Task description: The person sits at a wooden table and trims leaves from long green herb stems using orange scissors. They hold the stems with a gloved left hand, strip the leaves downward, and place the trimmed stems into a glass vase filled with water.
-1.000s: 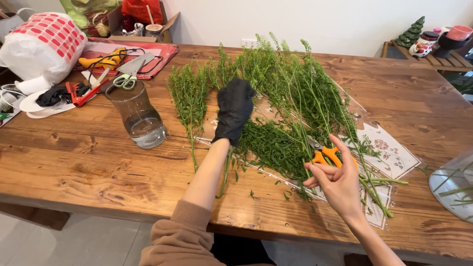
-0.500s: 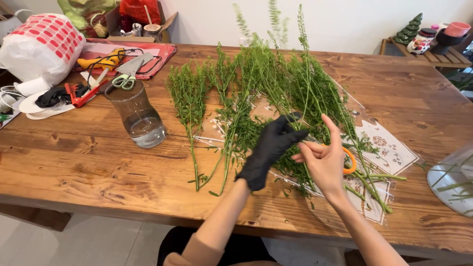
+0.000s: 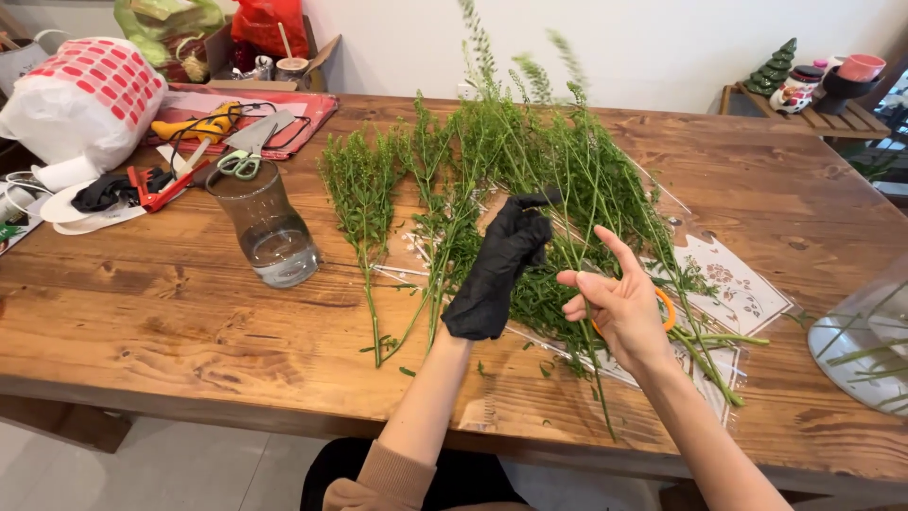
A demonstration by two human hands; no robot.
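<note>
Long leafy green stems lie on the brown wooden table; clear glass vase to their left, white-and-red plastic bag behind it.
</note>
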